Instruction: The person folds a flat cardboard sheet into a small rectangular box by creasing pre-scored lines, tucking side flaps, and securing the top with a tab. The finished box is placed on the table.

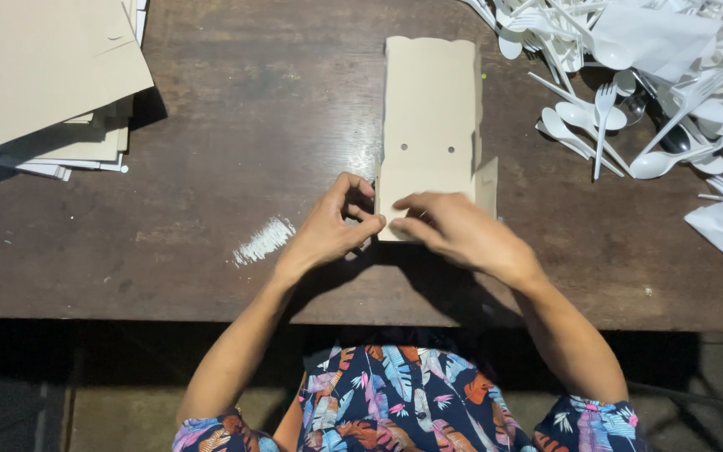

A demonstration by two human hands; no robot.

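Both hands together at near edge of beige cardboard blank (428, 109): left hand (332, 226) and right hand (453, 228) pinching it, fingertips touching. White plastic cutlery pile (646, 75) right.

This looks like a small packing workshop rather than a home. The dark wooden surface (211, 109) is worn, scratched and smeared with white paint. A stack of flat card sheets (43, 75) sits at one corner, and a large loose heap of white plastic spoons and forks (646, 75) (far more than a household keeps) fills the opposite corner.
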